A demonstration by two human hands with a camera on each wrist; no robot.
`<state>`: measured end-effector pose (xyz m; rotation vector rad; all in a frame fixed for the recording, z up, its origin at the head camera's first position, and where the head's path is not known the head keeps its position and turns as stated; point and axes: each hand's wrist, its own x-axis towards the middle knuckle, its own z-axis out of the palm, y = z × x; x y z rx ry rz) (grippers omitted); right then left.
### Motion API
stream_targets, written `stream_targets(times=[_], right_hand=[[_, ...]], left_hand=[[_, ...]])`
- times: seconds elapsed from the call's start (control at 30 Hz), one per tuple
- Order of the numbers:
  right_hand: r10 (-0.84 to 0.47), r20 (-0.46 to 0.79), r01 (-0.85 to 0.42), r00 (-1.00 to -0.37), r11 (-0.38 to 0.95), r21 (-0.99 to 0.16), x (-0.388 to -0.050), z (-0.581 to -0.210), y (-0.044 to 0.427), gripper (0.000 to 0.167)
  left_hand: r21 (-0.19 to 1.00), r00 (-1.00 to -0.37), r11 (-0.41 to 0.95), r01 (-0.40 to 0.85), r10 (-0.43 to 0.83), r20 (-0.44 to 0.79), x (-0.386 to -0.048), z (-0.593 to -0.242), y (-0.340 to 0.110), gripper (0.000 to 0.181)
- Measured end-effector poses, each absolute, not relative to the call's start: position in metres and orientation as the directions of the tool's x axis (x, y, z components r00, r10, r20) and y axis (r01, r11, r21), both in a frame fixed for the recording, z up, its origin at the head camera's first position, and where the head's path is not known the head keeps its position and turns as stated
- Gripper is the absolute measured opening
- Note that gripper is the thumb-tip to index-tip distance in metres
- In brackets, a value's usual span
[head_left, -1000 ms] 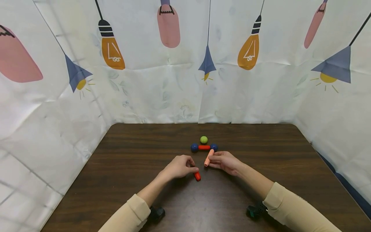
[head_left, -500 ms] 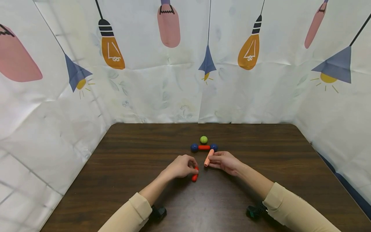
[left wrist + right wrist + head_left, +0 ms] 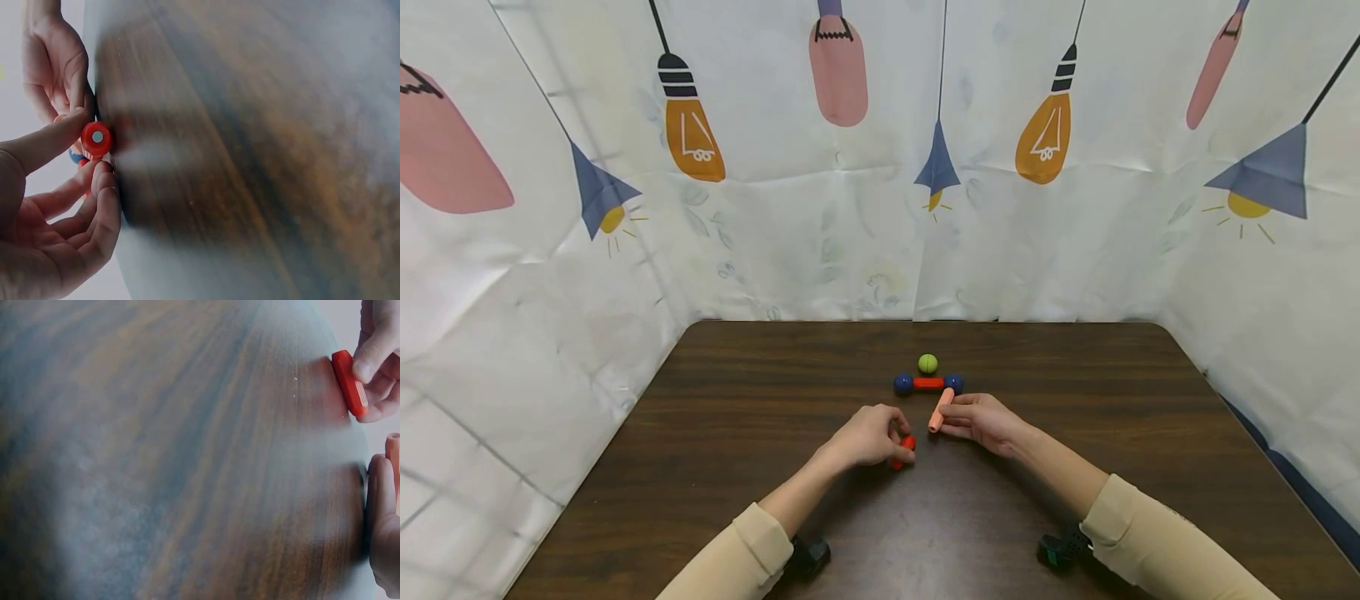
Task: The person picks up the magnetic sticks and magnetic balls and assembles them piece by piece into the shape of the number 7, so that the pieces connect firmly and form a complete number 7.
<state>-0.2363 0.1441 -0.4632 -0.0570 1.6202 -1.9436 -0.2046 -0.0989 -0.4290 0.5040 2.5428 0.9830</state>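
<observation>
My left hand (image 3: 871, 435) pinches a short red rod (image 3: 909, 442) between thumb and fingers, just over the table. In the left wrist view the rod's round end (image 3: 97, 139), with a grey disc at its centre, faces the camera. Flat sides show on the same red rod (image 3: 349, 383) in the right wrist view. To the right, my right hand (image 3: 987, 422) holds a salmon-coloured rod (image 3: 940, 411), tilted, its upper end in front of a blue ball (image 3: 953, 382); whether they touch I cannot tell. The two held rods are apart.
Behind the hands, another red rod (image 3: 928, 384) lies between the right blue ball and a left blue ball (image 3: 903, 384). A yellow-green ball (image 3: 928, 363) sits just beyond. The dark wood table (image 3: 760, 375) meets a printed white curtain (image 3: 850, 250) at its far edge.
The red rod has turned in my left hand: its near end has swung from lower right to lower left. My right hand and the salmon rod have stayed still.
</observation>
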Motion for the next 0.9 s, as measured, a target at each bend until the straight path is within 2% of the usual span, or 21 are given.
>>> stream_targets(times=[0.47, 0.9], right_hand=[[-0.461, -0.345, 0.42, -0.818, -0.068, -0.905, -0.2364, -0.4627, 0.1443, 0.046], [-0.455, -0.347, 0.424, -0.82, -0.078, -0.902, -0.2366, -0.4631, 0.1441, 0.045]], left_hand=[[0.703, -0.861, 0.686, 0.187, 0.46, -0.219, -0.202, -0.4277, -0.0967, 0.014], [0.764, -0.839, 0.632, 0.133, 0.482, -0.253, -0.2027, -0.4278, -0.0967, 0.008]])
